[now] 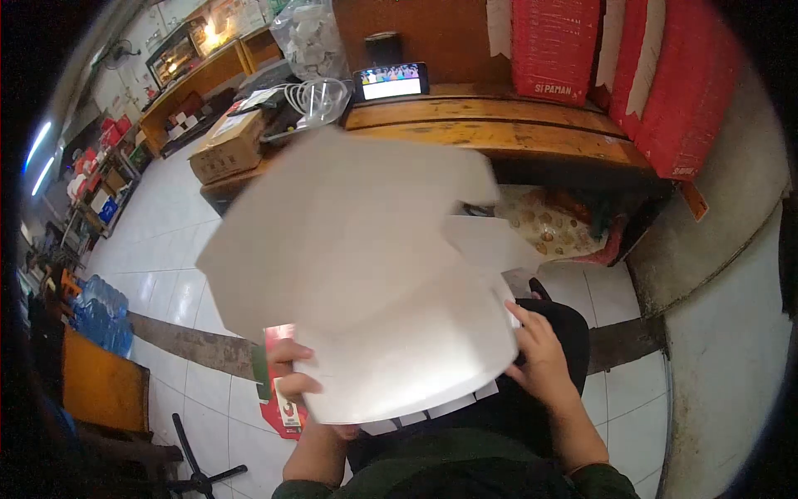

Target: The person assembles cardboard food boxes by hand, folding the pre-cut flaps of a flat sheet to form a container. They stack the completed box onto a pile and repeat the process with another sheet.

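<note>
A large cardboard box blank, pale and unprinted on the side facing me, spreads over my lap and is bent into a curve. Cut flaps and a slot show along its right side. My left hand grips the near left edge, fingers curled over the top. At the right edge, my right hand has its fingers closed on the board near a small flap. White tabs stick out below the near edge. Beside my left hand, a red and green printed piece shows past the board.
Ahead stands a wooden bench with a lit phone, a brown carton and a clear plastic bag. Red boxes stand at its right end, near the wall. Water bottles lie on the left.
</note>
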Demonstrator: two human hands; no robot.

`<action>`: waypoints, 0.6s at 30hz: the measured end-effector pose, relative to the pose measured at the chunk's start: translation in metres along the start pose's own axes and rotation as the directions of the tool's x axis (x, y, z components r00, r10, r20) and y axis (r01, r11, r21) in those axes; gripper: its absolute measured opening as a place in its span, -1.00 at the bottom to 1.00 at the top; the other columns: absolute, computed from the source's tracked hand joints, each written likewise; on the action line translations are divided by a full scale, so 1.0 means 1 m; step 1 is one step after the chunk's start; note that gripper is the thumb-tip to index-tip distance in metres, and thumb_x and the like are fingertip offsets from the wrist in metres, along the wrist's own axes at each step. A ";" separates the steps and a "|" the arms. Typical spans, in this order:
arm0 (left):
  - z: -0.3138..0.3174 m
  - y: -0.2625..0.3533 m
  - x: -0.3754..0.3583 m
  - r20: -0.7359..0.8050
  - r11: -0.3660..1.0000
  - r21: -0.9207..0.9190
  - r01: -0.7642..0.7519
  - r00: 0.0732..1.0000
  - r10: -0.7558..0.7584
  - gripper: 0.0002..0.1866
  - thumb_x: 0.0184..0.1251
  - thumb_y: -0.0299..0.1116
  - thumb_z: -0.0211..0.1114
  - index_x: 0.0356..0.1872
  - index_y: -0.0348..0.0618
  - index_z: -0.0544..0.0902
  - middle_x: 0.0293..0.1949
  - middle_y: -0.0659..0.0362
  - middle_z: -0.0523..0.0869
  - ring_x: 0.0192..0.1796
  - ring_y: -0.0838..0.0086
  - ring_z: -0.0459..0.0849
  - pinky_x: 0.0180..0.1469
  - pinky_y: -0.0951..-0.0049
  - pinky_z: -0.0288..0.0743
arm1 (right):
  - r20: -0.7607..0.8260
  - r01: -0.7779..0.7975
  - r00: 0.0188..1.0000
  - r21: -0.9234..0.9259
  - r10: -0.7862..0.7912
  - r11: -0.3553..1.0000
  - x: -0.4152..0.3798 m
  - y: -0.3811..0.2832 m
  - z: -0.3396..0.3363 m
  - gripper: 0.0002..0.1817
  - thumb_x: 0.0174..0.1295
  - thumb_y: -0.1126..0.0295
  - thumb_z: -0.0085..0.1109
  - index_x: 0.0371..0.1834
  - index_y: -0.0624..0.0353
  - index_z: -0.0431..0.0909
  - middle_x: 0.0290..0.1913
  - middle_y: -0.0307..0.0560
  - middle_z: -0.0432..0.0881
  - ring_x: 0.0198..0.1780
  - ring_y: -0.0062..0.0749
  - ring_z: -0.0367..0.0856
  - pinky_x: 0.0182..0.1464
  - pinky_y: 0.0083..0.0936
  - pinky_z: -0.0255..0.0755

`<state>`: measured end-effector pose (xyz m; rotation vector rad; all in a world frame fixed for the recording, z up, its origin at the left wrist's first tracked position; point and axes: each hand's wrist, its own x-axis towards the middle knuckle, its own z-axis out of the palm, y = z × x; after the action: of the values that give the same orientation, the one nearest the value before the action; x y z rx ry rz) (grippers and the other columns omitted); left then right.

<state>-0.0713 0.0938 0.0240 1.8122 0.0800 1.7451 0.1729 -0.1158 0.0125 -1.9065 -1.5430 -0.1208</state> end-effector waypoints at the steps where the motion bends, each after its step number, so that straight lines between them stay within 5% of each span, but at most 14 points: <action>1: 0.008 -0.006 -0.004 0.035 0.998 -0.046 -0.044 0.998 0.045 -0.36 0.03 0.35 0.48 -0.17 0.15 0.38 0.01 0.10 0.39 0.11 0.09 0.46 0.17 -0.01 0.49 | -0.038 -0.049 0.998 0.144 0.055 0.988 -0.003 0.007 -0.001 -0.25 -0.25 0.25 0.69 0.11 0.05 0.55 0.48 0.22 0.37 0.31 0.16 0.49 0.32 -0.08 0.43; 5: 0.015 -0.024 -0.006 0.425 0.989 -0.014 -0.147 0.894 0.139 -0.26 -0.17 0.33 0.55 -0.07 0.17 0.43 0.06 -0.06 0.59 0.08 0.08 0.34 0.32 -0.01 0.27 | -0.394 0.260 0.919 0.537 -0.034 0.802 -0.004 -0.009 -0.018 -0.13 -0.34 0.13 0.70 0.21 -0.05 0.60 0.40 0.19 0.48 0.10 0.09 0.64 0.08 -0.20 0.59; 8: 0.029 -0.035 -0.009 0.453 0.994 -0.107 0.012 0.891 0.038 -0.30 -0.11 0.22 0.56 -0.04 0.10 0.45 0.10 -0.09 0.56 0.21 -0.01 0.36 0.38 -0.03 0.26 | -0.060 0.239 0.970 0.039 -0.236 0.970 0.001 -0.012 -0.052 -0.37 -0.35 0.08 0.68 -0.12 0.02 0.69 0.27 0.08 0.63 -0.05 -0.01 0.66 -0.08 -0.29 0.62; 9: 0.036 -0.038 -0.007 0.401 0.989 -0.126 0.077 0.916 -0.020 -0.31 -0.07 0.19 0.56 -0.01 0.06 0.47 0.12 -0.09 0.56 0.31 -0.05 0.33 0.42 -0.06 0.24 | -0.033 0.267 0.963 0.012 -0.266 0.964 -0.001 -0.005 -0.051 -0.55 -0.29 0.09 0.64 -0.46 0.08 0.60 0.14 -0.04 0.72 -0.11 -0.06 0.62 -0.14 -0.31 0.59; 11: 0.047 -0.047 -0.011 0.283 0.951 -0.225 0.210 0.948 -0.142 -0.21 -0.03 0.13 0.62 0.16 -0.07 0.50 0.22 -0.10 0.53 0.52 -0.08 0.27 0.51 -0.15 0.16 | -0.119 0.257 0.960 0.007 -0.254 0.967 -0.003 0.001 -0.044 -0.56 -0.24 0.12 0.62 -0.52 0.10 0.51 0.09 -0.09 0.75 -0.12 -0.06 0.61 -0.16 -0.31 0.58; 14: 0.019 -0.057 -0.026 0.548 0.946 0.009 0.325 0.790 -0.277 -0.08 -0.08 0.19 0.64 0.25 -0.11 0.48 0.31 -0.09 0.50 0.50 -0.02 0.35 0.52 -0.14 0.17 | -0.234 0.232 0.945 -0.017 -0.229 0.973 -0.005 0.003 -0.041 -0.59 -0.11 0.12 0.57 -0.57 0.09 0.49 0.03 -0.05 0.77 -0.11 -0.01 0.59 -0.10 -0.23 0.52; 18: 0.013 -0.043 -0.027 0.760 0.964 0.258 -0.061 0.629 -0.163 -0.36 -0.06 -0.18 0.70 0.08 -0.12 0.65 0.23 -0.05 0.58 0.36 -0.07 0.50 0.39 -0.02 0.40 | -0.377 0.235 0.900 -0.001 -0.218 0.972 0.003 0.007 -0.037 -0.65 0.00 0.07 0.52 -0.48 0.01 0.55 0.01 0.00 0.78 -0.07 0.04 0.57 0.02 -0.12 0.44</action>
<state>-0.0475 0.1119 -0.0188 2.5894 0.0021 0.7811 0.1919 -0.1342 0.0398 -1.5508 -1.4784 -0.5208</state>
